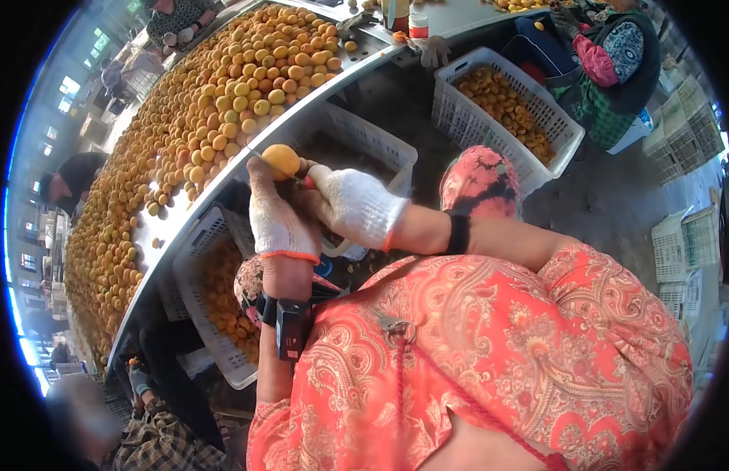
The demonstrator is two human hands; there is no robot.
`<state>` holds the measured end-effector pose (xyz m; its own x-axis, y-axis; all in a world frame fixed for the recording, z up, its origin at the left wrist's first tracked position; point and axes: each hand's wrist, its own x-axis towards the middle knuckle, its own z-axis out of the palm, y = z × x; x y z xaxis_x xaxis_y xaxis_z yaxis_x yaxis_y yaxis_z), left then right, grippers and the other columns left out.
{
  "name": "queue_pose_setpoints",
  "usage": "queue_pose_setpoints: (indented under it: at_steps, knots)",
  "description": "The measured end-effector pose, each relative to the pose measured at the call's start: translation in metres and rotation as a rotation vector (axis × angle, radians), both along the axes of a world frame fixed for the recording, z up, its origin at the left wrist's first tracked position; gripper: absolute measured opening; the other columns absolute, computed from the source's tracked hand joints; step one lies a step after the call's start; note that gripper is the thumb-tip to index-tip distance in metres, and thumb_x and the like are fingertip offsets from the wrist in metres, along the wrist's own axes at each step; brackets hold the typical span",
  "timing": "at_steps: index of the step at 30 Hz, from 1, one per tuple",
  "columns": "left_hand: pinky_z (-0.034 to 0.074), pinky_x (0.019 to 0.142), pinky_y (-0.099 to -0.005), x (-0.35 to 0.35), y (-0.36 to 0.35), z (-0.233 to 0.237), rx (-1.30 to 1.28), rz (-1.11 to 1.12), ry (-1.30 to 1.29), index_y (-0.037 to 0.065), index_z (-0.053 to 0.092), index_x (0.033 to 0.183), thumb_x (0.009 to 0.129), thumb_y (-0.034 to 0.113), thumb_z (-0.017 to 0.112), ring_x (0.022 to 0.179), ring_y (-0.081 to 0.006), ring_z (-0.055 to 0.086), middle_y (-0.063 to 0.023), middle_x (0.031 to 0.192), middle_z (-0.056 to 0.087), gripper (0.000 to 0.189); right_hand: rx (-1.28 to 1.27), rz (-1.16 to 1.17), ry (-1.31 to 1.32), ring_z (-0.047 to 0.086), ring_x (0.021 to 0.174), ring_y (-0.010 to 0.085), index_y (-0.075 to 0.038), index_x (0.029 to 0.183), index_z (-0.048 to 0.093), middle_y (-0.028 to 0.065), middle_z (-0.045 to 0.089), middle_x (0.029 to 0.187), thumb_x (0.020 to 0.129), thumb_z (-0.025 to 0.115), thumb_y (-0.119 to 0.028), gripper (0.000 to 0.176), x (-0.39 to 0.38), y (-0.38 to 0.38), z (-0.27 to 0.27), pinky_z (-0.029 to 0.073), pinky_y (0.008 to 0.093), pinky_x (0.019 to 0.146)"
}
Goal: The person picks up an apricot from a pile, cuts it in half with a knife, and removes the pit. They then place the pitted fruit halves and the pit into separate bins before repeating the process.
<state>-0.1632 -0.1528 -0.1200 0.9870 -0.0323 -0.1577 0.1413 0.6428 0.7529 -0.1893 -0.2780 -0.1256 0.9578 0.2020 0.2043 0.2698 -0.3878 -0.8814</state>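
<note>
My left hand [282, 212], in a white knit glove with an orange cuff, is closed on an orange-yellow apricot [280, 162]. The fruit sits at the fingertips, just off the table's rim. My right hand [355, 206], gloved alike, is closed close beside the apricot. A small red piece [308, 182] shows between its fingers; the rest of what it grips is hidden. Below both hands stands a white plastic crate [392, 149], partly covered by them.
A metal table [172, 228] heaped with apricots [231, 86] curves along the left. Crates of halved fruit stand at the right [564, 149] and lower left [243, 369]. A co-worker [623, 63] sits at upper right, another [156, 432] at lower left. A spare glove [433, 51] hangs at the table edge.
</note>
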Motion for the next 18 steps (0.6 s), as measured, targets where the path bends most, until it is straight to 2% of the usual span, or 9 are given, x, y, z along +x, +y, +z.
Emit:
queue_pose_setpoints:
  at_steps: [3, 5, 7, 8, 10, 11, 13, 16, 18]
  knots:
    - [0.051, 0.089, -0.0401, 0.004, 0.006, -0.002, -0.119, -0.019, 0.119, 0.002, 0.056, 0.115, 0.102, 0.048, 0.047, 0.094, -0.0276, 0.061, -0.015, 0.103, 0.062, 0.049, -0.045, 0.04, 0.04, 0.066, 0.093, 0.0422, 0.0, 0.109, 0.061, 0.0245, 0.068, 0.093, 0.098, 0.055, -0.03, 0.032, -0.001, -0.002, -0.001, 0.052, 0.0468, 0.078]
    - [0.054, 0.079, -0.0382, 0.014, 0.017, -0.011, -0.117, 0.032, -0.009, 0.002, 0.054, 0.114, 0.1, 0.047, 0.053, 0.085, -0.0256, 0.063, -0.0148, 0.094, 0.064, 0.047, 0.014, 0.023, -0.13, 0.066, 0.088, 0.0419, -0.001, 0.103, 0.062, 0.0243, 0.068, 0.089, 0.096, 0.059, -0.027, 0.028, -0.001, -0.005, -0.008, 0.052, 0.0468, 0.075]
    - [0.055, 0.076, -0.0356, 0.015, 0.022, -0.016, -0.033, 0.004, -0.04, 0.004, 0.059, 0.111, 0.102, 0.044, 0.049, 0.085, -0.0226, 0.064, -0.0117, 0.097, 0.066, 0.042, 0.29, -0.06, -0.342, 0.068, 0.078, 0.0398, -0.002, 0.099, 0.061, 0.0227, 0.067, 0.079, 0.095, 0.065, -0.025, 0.024, 0.005, -0.008, -0.007, 0.052, 0.0437, 0.066]
    - [0.055, 0.077, -0.0339, 0.005, 0.02, -0.012, 0.044, 0.001, -0.058, 0.004, 0.062, 0.111, 0.103, 0.037, 0.049, 0.085, -0.0199, 0.065, -0.0094, 0.097, 0.066, 0.036, 0.372, -0.091, -0.287, 0.069, 0.073, 0.0349, -0.003, 0.098, 0.06, 0.0206, 0.066, 0.078, 0.095, 0.065, -0.025, 0.023, 0.007, -0.009, 0.0, 0.052, 0.0423, 0.065]
    - [0.052, 0.074, -0.0284, -0.004, 0.011, -0.018, 0.447, 0.002, -0.428, 0.002, 0.062, 0.113, 0.105, 0.023, 0.046, 0.08, -0.0123, 0.061, -0.0052, 0.092, 0.065, 0.027, 0.137, -0.188, -0.349, 0.066, 0.071, 0.0239, -0.004, 0.097, 0.059, 0.0154, 0.065, 0.078, 0.096, 0.064, -0.023, 0.02, 0.012, -0.013, 0.02, 0.051, 0.0358, 0.063]
    - [0.05, 0.074, -0.0277, -0.014, 0.004, 0.0, 0.577, -0.066, -0.39, 0.002, 0.061, 0.117, 0.104, 0.021, 0.048, 0.085, -0.011, 0.059, -0.0056, 0.096, 0.065, 0.027, 0.244, -0.146, -0.266, 0.062, 0.069, 0.0205, -0.004, 0.097, 0.059, 0.0131, 0.063, 0.076, 0.097, 0.061, -0.022, 0.018, 0.015, -0.009, 0.02, 0.049, 0.0337, 0.062]
    - [0.048, 0.08, -0.021, -0.014, -0.001, -0.005, 0.544, -0.116, -0.387, 0.003, 0.055, 0.13, 0.104, 0.023, 0.05, 0.093, -0.0079, 0.058, -0.0023, 0.104, 0.064, 0.034, 0.347, -0.107, -0.186, 0.058, 0.067, 0.0188, -0.003, 0.095, 0.059, 0.0116, 0.06, 0.073, 0.098, 0.06, -0.021, 0.018, 0.018, -0.008, 0.019, 0.048, 0.0339, 0.062]
    - [0.049, 0.08, -0.0224, -0.006, -0.014, -0.036, 0.437, 0.042, -0.581, 0.006, 0.051, 0.138, 0.105, 0.028, 0.049, 0.094, -0.0094, 0.06, -0.0001, 0.113, 0.063, 0.04, 0.227, -0.208, -0.201, 0.055, 0.064, 0.017, -0.003, 0.091, 0.058, 0.0107, 0.058, 0.071, 0.098, 0.06, -0.021, 0.019, 0.019, -0.004, 0.023, 0.046, 0.0343, 0.06]
    - [0.05, 0.082, -0.0242, -0.012, -0.016, -0.026, 0.333, -0.022, -0.477, 0.007, 0.052, 0.137, 0.105, 0.029, 0.049, 0.096, -0.0105, 0.061, -0.0003, 0.112, 0.063, 0.039, 0.264, -0.205, -0.223, 0.055, 0.063, 0.0187, -0.002, 0.09, 0.058, 0.0119, 0.057, 0.07, 0.097, 0.061, -0.02, 0.02, 0.018, -0.001, 0.021, 0.045, 0.0349, 0.059]
